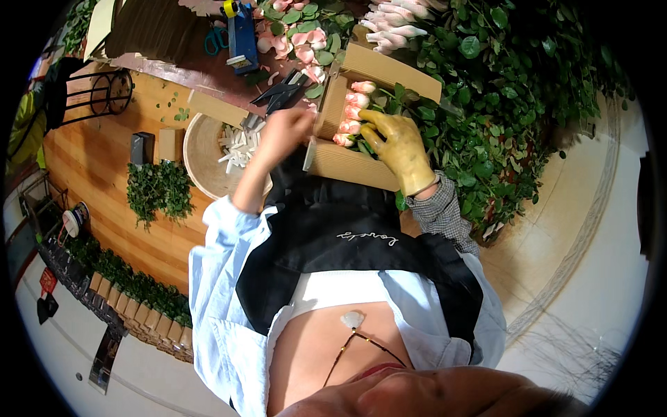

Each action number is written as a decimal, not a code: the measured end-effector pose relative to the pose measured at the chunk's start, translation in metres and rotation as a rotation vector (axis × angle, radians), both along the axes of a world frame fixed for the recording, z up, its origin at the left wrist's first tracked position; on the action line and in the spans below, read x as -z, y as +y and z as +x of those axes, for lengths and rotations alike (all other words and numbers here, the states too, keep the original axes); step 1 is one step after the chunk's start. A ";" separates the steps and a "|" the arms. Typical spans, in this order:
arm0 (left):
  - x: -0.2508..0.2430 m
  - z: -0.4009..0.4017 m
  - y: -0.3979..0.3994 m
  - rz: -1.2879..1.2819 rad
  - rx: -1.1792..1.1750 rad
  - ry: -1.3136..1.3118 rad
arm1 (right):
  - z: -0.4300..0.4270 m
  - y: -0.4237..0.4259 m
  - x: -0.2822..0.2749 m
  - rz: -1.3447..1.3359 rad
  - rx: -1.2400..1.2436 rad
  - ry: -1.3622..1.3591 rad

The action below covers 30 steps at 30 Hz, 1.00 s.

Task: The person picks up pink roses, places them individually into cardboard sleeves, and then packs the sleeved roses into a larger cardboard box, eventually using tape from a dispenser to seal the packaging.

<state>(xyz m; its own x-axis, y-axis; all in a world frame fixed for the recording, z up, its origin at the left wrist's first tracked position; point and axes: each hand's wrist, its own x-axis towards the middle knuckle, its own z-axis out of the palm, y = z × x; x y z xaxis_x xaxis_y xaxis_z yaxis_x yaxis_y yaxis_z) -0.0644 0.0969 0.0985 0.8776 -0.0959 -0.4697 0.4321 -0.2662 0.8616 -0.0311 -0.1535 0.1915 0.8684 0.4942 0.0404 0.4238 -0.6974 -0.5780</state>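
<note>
Before me lies an open corrugated cardboard box (359, 167), with several pink roses (350, 113) in a row of heads on a cardboard sheet and their leafy stems running right. My right hand (401, 146), in a yellow rubber glove, rests over the roses. Its fingers are apart, the tips touching or very near the heads. My bare left hand (289, 130) is blurred at the box's left edge, its fingers bent; whether it holds something cannot be made out. Just beyond it lies a black stapler (286, 93) on the reddish tabletop (172, 75).
At left, a round tub (200, 156) holds short white pieces (239, 148). Loose petals (307, 41), a blue tape dispenser (241, 39) and scissors (215, 40) lie at the back. Dense rose foliage (484, 104) fills the right. Wrapped bundles (140, 315) stand on the floor.
</note>
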 end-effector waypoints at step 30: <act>-0.062 -0.059 -0.098 0.531 0.265 -0.603 | 0.012 0.002 0.038 -0.525 -0.283 0.068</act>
<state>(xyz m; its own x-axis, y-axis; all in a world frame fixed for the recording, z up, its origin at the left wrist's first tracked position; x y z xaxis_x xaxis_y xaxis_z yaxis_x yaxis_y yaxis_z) -0.1230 -0.0007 0.1604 0.9721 -0.2326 0.0309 -0.1952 -0.7283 0.6568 -0.0194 -0.1512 0.1538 0.6923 0.6454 -0.3228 0.6086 -0.7626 -0.2192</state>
